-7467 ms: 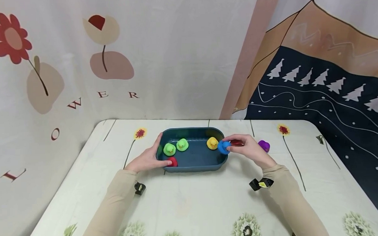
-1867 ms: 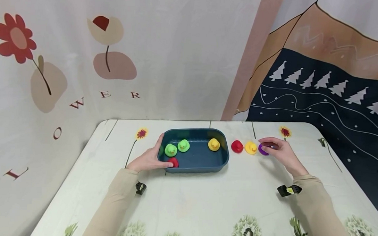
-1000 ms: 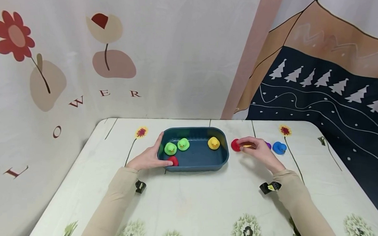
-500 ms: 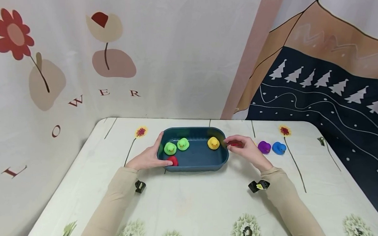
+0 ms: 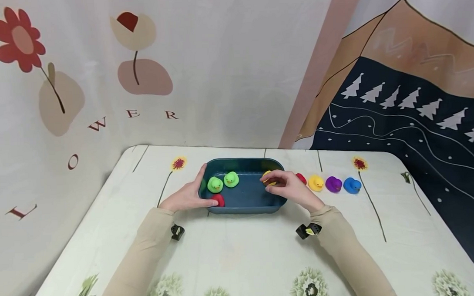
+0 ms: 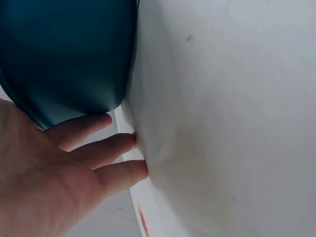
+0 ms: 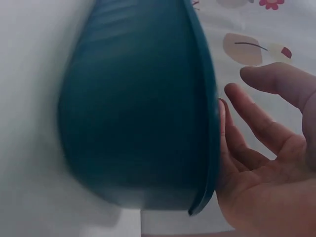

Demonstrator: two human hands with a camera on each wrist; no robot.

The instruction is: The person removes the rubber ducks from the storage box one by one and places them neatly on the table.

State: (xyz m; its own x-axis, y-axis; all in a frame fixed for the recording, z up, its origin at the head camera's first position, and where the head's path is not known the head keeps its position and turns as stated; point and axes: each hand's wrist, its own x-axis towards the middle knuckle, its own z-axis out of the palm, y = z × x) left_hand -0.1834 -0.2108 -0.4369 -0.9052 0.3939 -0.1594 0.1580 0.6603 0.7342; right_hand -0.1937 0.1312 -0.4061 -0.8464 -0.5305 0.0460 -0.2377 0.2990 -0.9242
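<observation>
A dark teal tub [image 5: 245, 210] holds two green toy ducks [image 5: 231, 179] on its left and a red toy [image 5: 220, 199] in the near left corner. My left hand [image 5: 187, 197] spans the tub's left end, its thumb over the near rim beside the red toy. Extended fingers lie along the outside in the left wrist view. Over the tub's right end hovers my right hand [image 5: 288, 185], partly covering a yellow duck [image 5: 267, 174] inside. In the right wrist view, the tub wall hides part of that hand; thumb and fingertips stand apart with a gap between them.
To the tub's right runs a row: a partly hidden red toy [image 5: 301, 178], a yellow duck [image 5: 315, 183], a purple duck [image 5: 334, 184] and a blue duck [image 5: 352, 185]. A printed cloth covers the table [image 5: 233, 257]. Fabric walls [image 5: 219, 79] rise behind.
My right hand carried the blue duck from the tub's right rim to beyond the purple one. Empty, it came back leftward over the row to the tub's yellow duck. My left hand stayed.
</observation>
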